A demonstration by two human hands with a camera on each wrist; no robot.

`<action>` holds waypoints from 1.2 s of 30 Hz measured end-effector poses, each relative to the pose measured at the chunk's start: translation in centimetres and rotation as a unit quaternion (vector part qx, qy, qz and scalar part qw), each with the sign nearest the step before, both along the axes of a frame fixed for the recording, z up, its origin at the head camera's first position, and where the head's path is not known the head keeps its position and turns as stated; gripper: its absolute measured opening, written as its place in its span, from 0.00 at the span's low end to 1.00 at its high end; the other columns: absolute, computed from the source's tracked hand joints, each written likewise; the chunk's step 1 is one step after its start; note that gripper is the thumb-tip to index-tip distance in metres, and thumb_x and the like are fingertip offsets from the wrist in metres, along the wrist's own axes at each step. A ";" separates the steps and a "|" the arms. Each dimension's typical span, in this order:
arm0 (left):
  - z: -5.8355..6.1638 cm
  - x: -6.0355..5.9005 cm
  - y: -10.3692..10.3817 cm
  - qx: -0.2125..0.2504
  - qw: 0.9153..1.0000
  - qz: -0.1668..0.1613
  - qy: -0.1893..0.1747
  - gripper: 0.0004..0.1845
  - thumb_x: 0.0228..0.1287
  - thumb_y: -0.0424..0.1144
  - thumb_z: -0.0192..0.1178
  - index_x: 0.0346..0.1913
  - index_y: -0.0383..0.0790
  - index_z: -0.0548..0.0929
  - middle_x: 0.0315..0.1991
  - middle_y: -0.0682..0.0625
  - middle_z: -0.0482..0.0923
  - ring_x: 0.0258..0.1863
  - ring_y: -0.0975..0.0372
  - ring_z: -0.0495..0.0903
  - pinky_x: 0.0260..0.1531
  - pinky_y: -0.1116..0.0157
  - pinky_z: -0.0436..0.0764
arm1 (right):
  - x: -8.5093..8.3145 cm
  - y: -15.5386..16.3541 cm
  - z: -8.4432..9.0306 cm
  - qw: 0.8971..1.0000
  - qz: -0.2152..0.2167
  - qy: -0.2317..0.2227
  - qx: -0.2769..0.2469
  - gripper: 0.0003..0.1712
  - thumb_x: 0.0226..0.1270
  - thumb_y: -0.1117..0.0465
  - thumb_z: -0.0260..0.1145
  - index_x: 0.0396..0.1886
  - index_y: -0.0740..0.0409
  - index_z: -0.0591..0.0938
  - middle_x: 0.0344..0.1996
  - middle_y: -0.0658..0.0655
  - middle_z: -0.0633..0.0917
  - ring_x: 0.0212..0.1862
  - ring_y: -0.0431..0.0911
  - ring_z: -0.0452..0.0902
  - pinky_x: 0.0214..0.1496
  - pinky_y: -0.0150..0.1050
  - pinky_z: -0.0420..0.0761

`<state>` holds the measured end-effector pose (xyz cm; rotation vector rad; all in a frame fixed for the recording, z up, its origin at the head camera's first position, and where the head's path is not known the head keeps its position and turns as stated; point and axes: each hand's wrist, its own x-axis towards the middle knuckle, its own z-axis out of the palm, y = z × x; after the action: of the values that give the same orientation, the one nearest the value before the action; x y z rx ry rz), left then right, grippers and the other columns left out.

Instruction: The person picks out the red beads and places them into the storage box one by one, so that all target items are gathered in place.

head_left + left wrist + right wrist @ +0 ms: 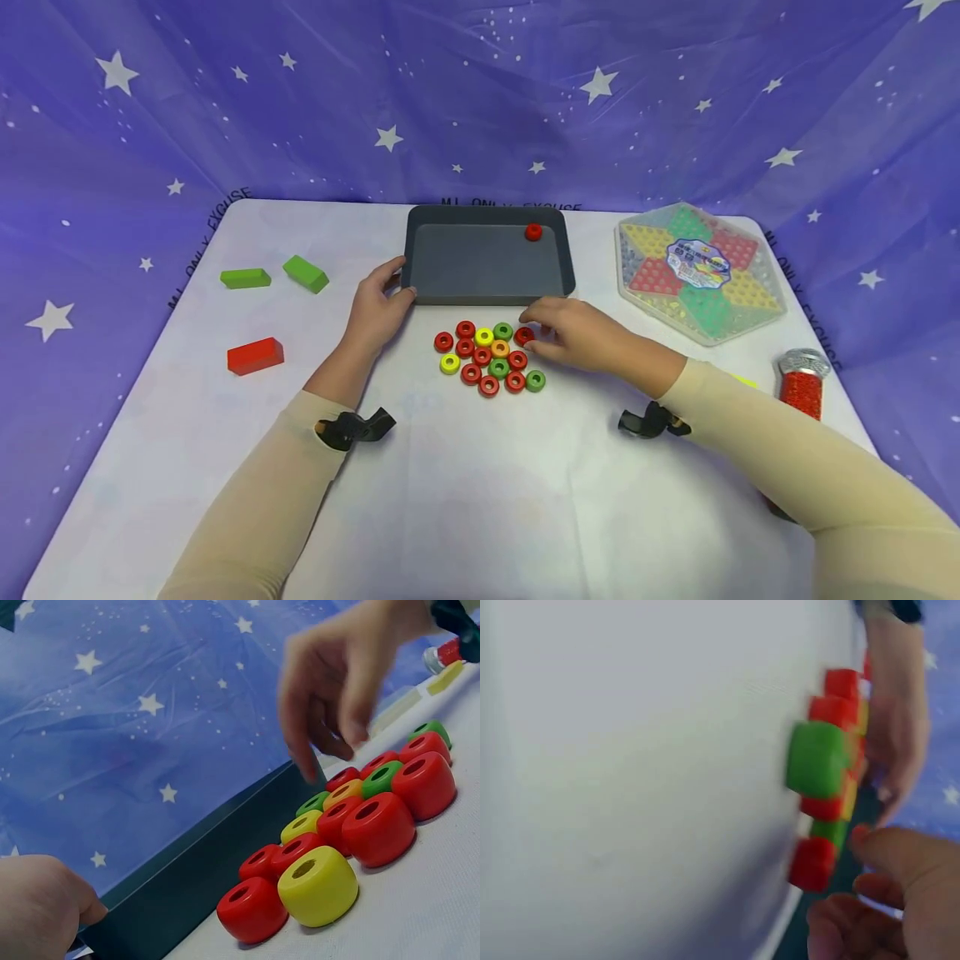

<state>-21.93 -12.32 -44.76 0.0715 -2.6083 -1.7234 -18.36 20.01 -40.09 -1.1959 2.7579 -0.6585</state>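
My left hand (381, 308) holds the dark grey tray (480, 297) at its left side, the thumb by the front left corner and the fingers along the left wall. One red bead (533, 232) lies inside the tray at the back right. In front of it sits a cluster of ring-shaped beads (482, 357), red, yellow, green and one orange, holes facing up. My right hand (573, 333) hovers at the cluster's right edge, thumb and fingers parted beside a red bead (524, 336). The left wrist view shows this right hand (330, 682) over the beads with nothing between its fingertips.
Two green blocks (306, 273) and a red block (256, 357) lie at the left. A hexagonal star-patterned game box (701, 275) is at the back right. A red glittery, silver-topped object (802, 387) stands near the right edge, with a yellow piece (745, 381) partly behind my sleeve.
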 end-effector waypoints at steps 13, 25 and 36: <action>0.3 -0.2 0.2 0.007 1.000 -0.001 0.008 0.31 0.69 0.34 0.59 0.75 0.42 0.69 0.75 0.47 0.67 0.72 0.53 0.69 0.74 0.56 0.65 | -1.0 -0.6 0.9 0.999 0.001 -0.015 0.051 0.17 0.62 0.64 0.71 0.51 0.61 0.86 0.44 0.54 0.87 0.44 0.45 0.82 0.49 0.44 0.84; 0.3 -0.1 -0.2 0.008 1.000 0.005 -0.014 0.31 0.70 0.35 0.59 0.76 0.46 0.68 0.75 0.49 0.66 0.72 0.54 0.68 0.73 0.55 0.66 | -12.5 -1.5 6.0 0.996 -0.008 -0.012 0.086 0.16 0.62 0.66 0.68 0.50 0.63 0.86 0.44 0.61 0.84 0.43 0.53 0.78 0.48 0.48 0.81; 0.3 0.0 -0.1 0.011 1.000 0.000 -0.001 0.31 0.70 0.34 0.59 0.75 0.42 0.69 0.73 0.46 0.69 0.71 0.54 0.69 0.72 0.55 0.67 | -19.4 -3.8 2.7 0.987 -0.044 -0.006 0.154 0.12 0.63 0.66 0.68 0.46 0.66 0.86 0.41 0.64 0.86 0.43 0.58 0.79 0.50 0.52 0.80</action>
<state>-21.95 -12.40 -44.44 0.0729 -2.5911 -1.7545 -37.74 16.24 -37.39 -1.0054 2.7817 -0.2277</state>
